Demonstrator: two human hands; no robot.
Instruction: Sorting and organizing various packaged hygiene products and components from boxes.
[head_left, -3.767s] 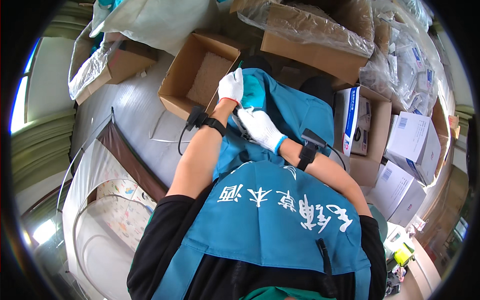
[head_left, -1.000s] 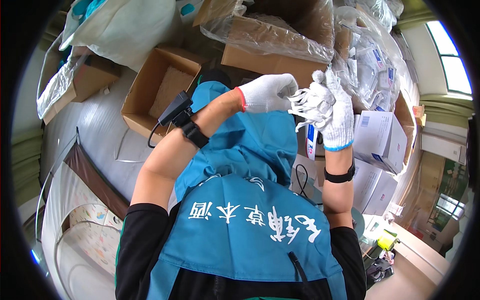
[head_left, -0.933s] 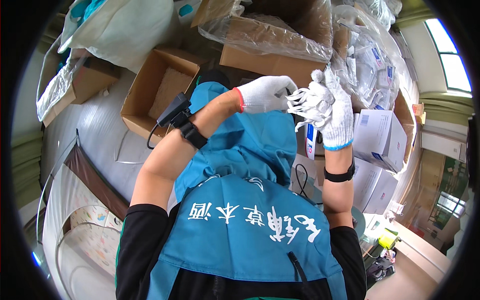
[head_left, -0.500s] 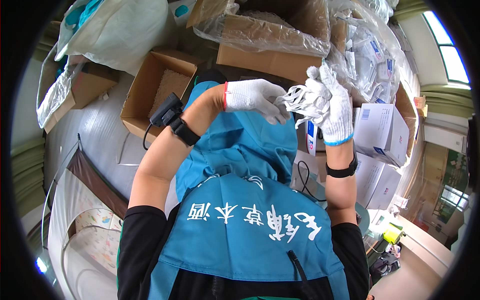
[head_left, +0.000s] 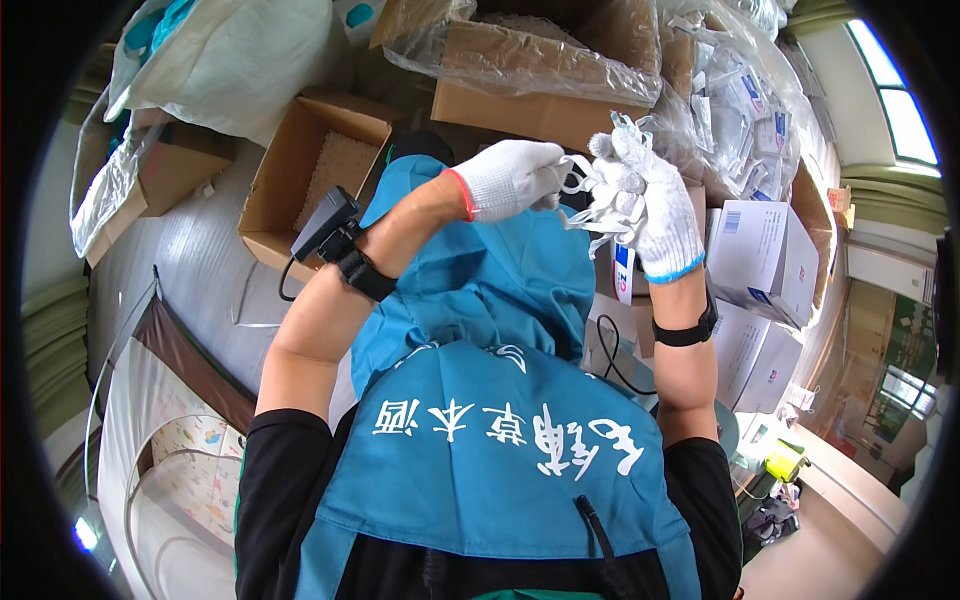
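The fingers of the left hand, in a white knit glove with a red cuff, are drawn together in a pinch on the loose ends of thin white strips; the right hand — gloved too, its cuff blue — curls its fingers around the bunch, with the strips fanning out between the hands; black straps circle both forearms. Below spreads a blue apron bearing large white characters; right of it, stacked white boxes carry a barcode label and small blue-and-red printing; above them lie clear packets with blue-and-white labels; beyond the left hand stands a brown carton holding pale material.
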